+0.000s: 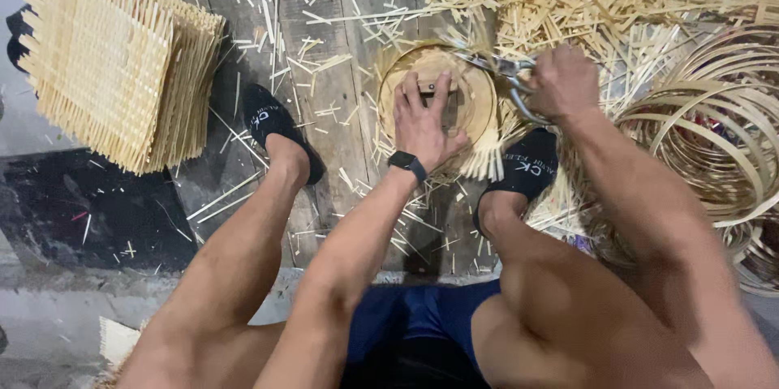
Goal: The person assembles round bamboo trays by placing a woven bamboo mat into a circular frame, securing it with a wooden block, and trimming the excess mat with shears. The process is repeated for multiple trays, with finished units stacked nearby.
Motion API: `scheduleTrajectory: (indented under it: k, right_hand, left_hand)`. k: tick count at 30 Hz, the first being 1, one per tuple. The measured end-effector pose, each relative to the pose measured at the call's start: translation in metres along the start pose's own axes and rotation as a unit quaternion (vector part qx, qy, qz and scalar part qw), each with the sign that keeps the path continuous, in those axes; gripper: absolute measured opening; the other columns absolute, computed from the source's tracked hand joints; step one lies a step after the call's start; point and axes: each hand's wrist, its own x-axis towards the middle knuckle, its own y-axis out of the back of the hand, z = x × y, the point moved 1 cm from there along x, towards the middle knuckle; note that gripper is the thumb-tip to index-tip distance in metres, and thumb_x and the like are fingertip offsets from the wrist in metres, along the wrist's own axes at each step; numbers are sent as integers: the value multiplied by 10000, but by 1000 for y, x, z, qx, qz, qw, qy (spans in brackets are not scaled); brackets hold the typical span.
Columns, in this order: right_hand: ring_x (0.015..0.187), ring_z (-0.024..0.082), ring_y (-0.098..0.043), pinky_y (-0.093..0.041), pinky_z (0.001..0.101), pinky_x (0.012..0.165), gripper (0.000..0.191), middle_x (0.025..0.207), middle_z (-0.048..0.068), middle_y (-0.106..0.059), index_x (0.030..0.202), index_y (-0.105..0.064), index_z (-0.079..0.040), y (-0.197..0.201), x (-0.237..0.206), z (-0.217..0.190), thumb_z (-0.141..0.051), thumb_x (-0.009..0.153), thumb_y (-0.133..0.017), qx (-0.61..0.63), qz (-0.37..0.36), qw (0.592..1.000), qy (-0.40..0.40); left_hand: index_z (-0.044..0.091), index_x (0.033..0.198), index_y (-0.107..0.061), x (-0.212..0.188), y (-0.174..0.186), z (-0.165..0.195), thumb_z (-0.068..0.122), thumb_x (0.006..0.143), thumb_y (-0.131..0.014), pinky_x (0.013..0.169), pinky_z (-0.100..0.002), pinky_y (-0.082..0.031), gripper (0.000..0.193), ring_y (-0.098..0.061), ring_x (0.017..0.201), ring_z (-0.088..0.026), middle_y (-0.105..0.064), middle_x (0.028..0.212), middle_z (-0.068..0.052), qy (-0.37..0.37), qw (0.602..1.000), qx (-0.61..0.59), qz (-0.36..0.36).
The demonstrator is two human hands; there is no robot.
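Pressing your left hand (pixel 423 124) flat on the round woven basket (pixel 438 101) at upper centre of the frame, you are pinning it down. Your right hand (pixel 561 82) is gripping scissors (pixel 507 73) at its upper right rim, beside bamboo hoops (pixel 714 146).

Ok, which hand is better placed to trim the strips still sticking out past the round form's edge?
Likely the right hand: it holds the scissors with the blades at the form rim. The left hand lies flat on the block on top, pinning the weave down.
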Motion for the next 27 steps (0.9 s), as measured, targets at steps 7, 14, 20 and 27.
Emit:
scheduleTrajectory:
  k: [7,14,20,27]
  right_hand:
    - [929,299,-568,-503,458,760,772,979,181,-595,1069,-680,26,3,0,22,-719,867,-671,-39,14,999,5]
    - [1015,300,-491,-432,405,920,791,1078,163,-518,1122,-610,51,15,-7,-6,-685,847,-701,-15,73,996,52]
    - [939,291,-490,-431,406,864,771,993,151,-521,997,-615,36,17,-17,-6,-698,790,-725,-73,-1,997,10]
    - [820,221,-509,-464,404,717,364,895,113,-553,1006,-660,-49,10,-4,-10,-412,979,-668,-54,-34,998,-12]
  left_hand:
    - [284,1546,-328,5,8,-13,401,536,-949,1157,-627,-314,1191,-284,1386,-567,-264,1529,-288,-63,996,2,-58]
    - [300,1578,-316,12,20,-18,466,532,-918,1182,-613,-272,1218,-260,1449,-528,-218,1598,-262,-93,985,66,-133]
    - [8,1556,-253,13,-15,23,735,693,-744,1101,-732,-167,1231,-257,1457,-477,-277,1559,-311,290,956,-44,12]
    - [52,1547,-358,20,-36,20,627,712,-723,1104,-697,-229,1078,-390,1428,-389,-516,1472,-180,282,957,6,62]
